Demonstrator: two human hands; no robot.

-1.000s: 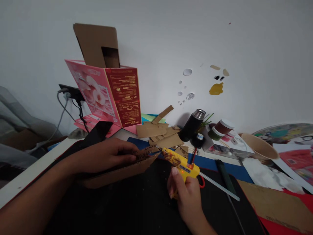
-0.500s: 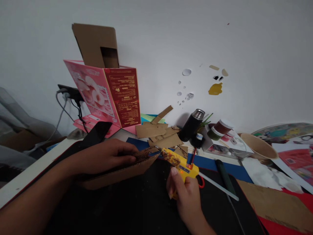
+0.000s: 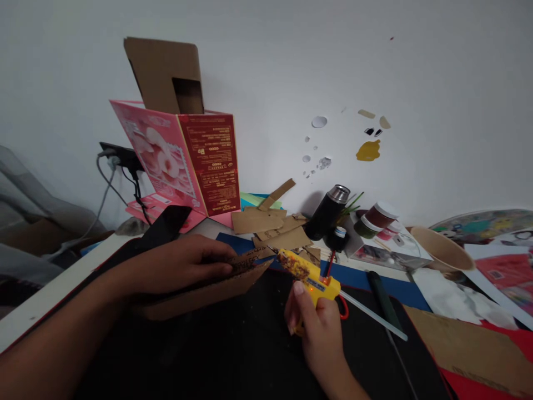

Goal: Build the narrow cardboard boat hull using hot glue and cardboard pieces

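In my right hand [image 3: 318, 328] is a yellow hot glue gun [image 3: 306, 272], its fingers wrapped round the handle. A translucent glue stick [image 3: 372, 314] sticks out of its back end, and a small orange light glows on its side. The nozzle points left, close to the far right end of a folded cardboard piece [image 3: 216, 291]. My left hand [image 3: 191, 264] grips that cardboard from above; part of its fingers is hidden behind the upper edge. The cardboard is tilted above a black mat [image 3: 233, 355]. Red scissor handles [image 3: 343, 307] show behind the glue gun.
Cardboard scraps [image 3: 266, 222] lie at the back beside a pink and red box [image 3: 208, 166]. A black thermos [image 3: 327, 211], paint jars [image 3: 377, 216] and a bowl [image 3: 441, 247] stand back right. A dark green cutter [image 3: 383, 300] and a cardboard sheet [image 3: 470, 347] lie right. A phone [image 3: 164, 228] lies left.
The glue gun's nozzle has shifted slightly right, to the end of the cardboard's edge. My left hand keeps its hold on the cardboard, almost unmoved.
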